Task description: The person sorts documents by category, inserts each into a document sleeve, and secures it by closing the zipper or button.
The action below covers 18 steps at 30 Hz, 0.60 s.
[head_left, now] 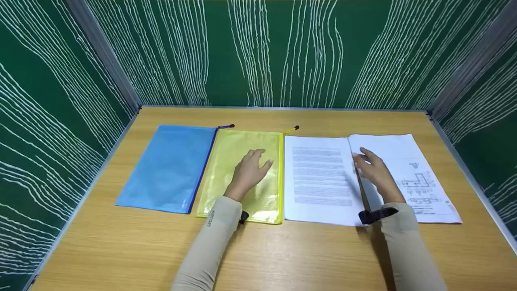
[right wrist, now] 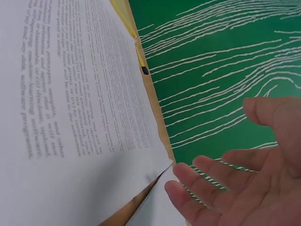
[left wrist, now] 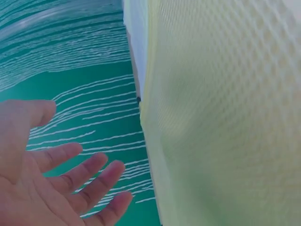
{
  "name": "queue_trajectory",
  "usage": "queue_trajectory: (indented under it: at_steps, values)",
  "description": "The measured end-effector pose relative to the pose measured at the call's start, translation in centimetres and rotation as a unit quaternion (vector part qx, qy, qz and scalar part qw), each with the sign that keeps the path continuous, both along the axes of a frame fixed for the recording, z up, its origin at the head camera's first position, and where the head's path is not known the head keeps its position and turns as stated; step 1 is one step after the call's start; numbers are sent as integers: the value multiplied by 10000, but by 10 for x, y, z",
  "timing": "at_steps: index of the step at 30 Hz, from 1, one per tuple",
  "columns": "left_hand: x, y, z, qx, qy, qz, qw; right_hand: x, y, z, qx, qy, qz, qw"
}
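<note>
My left hand [head_left: 250,171] hovers over a yellow zip folder [head_left: 242,194], its fingers spread and holding nothing. In the left wrist view, the textured face of that folder [left wrist: 225,103] fills the right side, beside the hand [left wrist: 61,183]. My right hand [head_left: 375,171] hangs above the place where two white paper sheets meet. A sheet with printed text [head_left: 321,178] lies to its left, and a sheet with technical drawings [head_left: 420,178] lies under and right of it. In the right wrist view, the fingers [right wrist: 221,181] are loosely extended near the top edge of the papers.
A blue zip folder [head_left: 167,167] lies left of the yellow one. Both folders have zip pulls at their top right corners, the yellow pull [head_left: 291,129] beside the text sheet. Green panels [head_left: 218,52] with white wavy lines enclose the wooden table [head_left: 307,258] at the back and sides.
</note>
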<state>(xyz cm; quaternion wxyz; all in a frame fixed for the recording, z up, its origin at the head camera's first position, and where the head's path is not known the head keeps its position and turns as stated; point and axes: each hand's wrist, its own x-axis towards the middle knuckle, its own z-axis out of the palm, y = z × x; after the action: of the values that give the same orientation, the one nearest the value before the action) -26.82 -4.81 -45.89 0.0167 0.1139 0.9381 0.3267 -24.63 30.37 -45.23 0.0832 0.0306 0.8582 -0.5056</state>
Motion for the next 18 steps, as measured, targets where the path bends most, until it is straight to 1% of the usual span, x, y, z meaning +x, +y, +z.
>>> queue_trajectory:
  at_steps: [2,5,9,12,18]
  values:
    - [1,3,-2,45,-140,-29,9999,-1,3,-2,-115,-182,-12,9998]
    - [2,7,-6,109,-372,-124,9992,-3,7,-5,-152,-455,-11,9988]
    - [4,10,-10,-15,-603,-329,9976,-5,12,-7,-235,-756,2,9969]
    - [3,11,-12,-170,-771,-491,9957,-5,15,-8,-294,-887,-13,9956]
    - [3,16,-14,-412,-1105,-696,9906,-6,19,-11,-158,-1007,115,9947]
